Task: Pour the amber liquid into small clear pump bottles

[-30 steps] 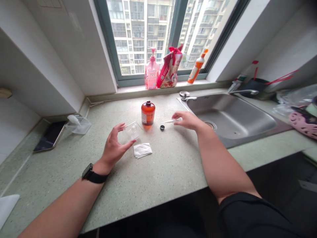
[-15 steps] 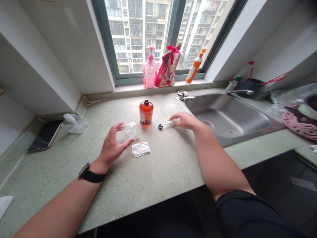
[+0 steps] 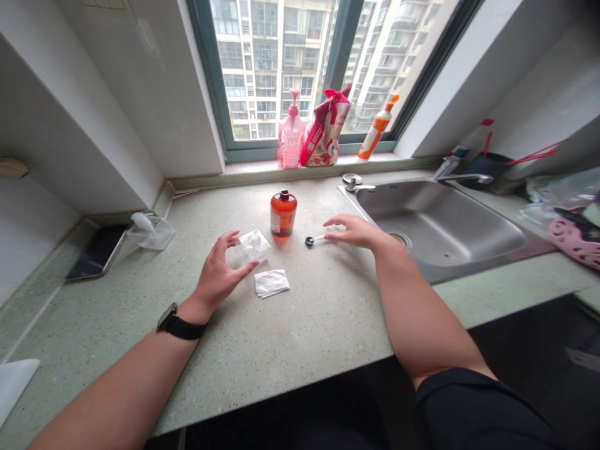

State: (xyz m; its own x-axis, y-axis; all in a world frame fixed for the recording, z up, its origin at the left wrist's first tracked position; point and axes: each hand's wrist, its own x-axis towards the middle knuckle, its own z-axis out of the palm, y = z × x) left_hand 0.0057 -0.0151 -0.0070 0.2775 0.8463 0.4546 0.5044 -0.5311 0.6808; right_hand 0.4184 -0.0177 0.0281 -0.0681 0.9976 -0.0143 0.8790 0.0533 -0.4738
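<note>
An amber bottle (image 3: 283, 216) with a dark open neck and pale label stands upright on the counter between my hands. My left hand (image 3: 218, 270) is open, its fingers spread beside a clear square dish-like piece (image 3: 254, 243). Just right of the thumb lies a folded white tissue (image 3: 272, 283). My right hand (image 3: 354, 230) is open, thumb and fingers apart, low over the counter. At its fingertips lies a black cap (image 3: 309, 241) with a pale stem; the stem's far end is partly hidden by the hand.
A steel sink (image 3: 445, 219) with a tap lies to the right. On the sill stand a pink pump bottle (image 3: 291, 140), a red bag (image 3: 327, 131) and an orange-white bottle (image 3: 376, 132). At left are a phone (image 3: 97, 251) and a clear plastic container (image 3: 152, 234).
My right hand's fingers have parted from the pale stem, which lies on the counter with its black cap. My left hand stays by the clear piece. The view has shifted slightly.
</note>
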